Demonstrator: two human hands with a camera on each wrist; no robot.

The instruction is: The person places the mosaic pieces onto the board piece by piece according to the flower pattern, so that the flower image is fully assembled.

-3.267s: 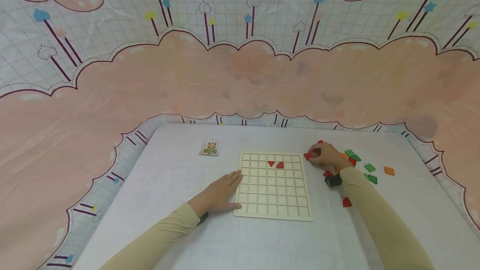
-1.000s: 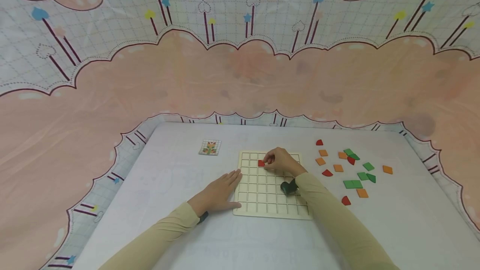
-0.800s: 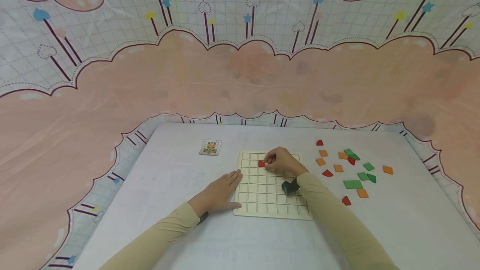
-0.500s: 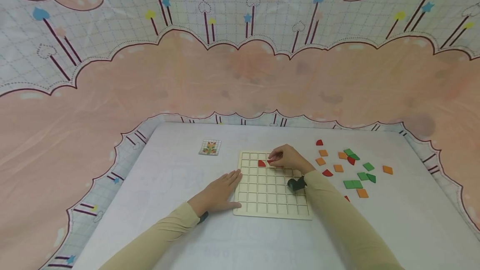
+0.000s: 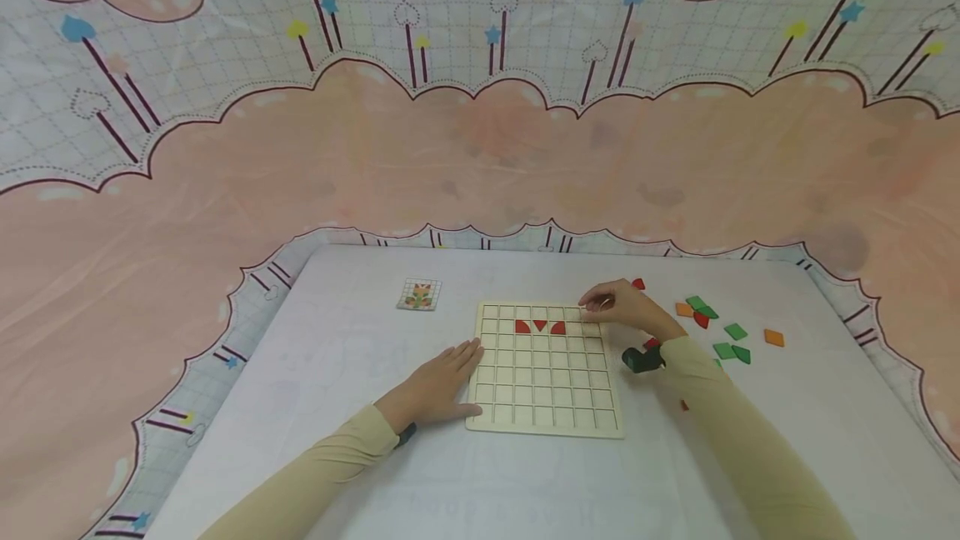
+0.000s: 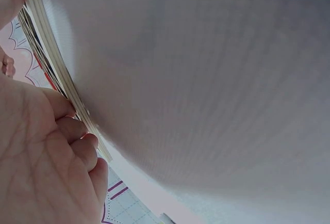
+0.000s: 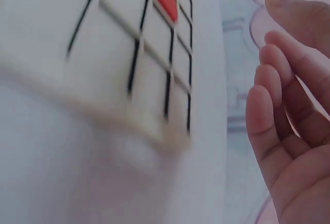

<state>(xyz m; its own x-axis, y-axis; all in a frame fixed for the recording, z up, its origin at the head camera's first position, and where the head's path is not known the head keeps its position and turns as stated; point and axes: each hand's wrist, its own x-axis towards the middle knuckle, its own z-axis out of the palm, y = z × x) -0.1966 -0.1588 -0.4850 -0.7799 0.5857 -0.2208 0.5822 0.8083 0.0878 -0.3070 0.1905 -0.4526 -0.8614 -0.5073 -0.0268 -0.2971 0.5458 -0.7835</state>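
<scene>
A pale wooden grid board lies flat on the table. One row near its far side carries a red quarter-round tile, a red triangle tile and another red quarter-round tile. My left hand rests at the board's left edge, fingers fairly straight; in the left wrist view its fingertips touch that edge. My right hand hovers by the board's far right corner, partly hiding it. The right wrist view shows that hand with loosely bent fingers and nothing between them.
Right of the board lie loose tiles: green ones, orange ones and red ones, some hidden by the right arm. A small pattern card lies at the board's far left.
My right hand brought a red quarter-round tile from the right, set it left of the triangle and let go. Then it touched near the triangle and moved right. My left hand stayed put.
</scene>
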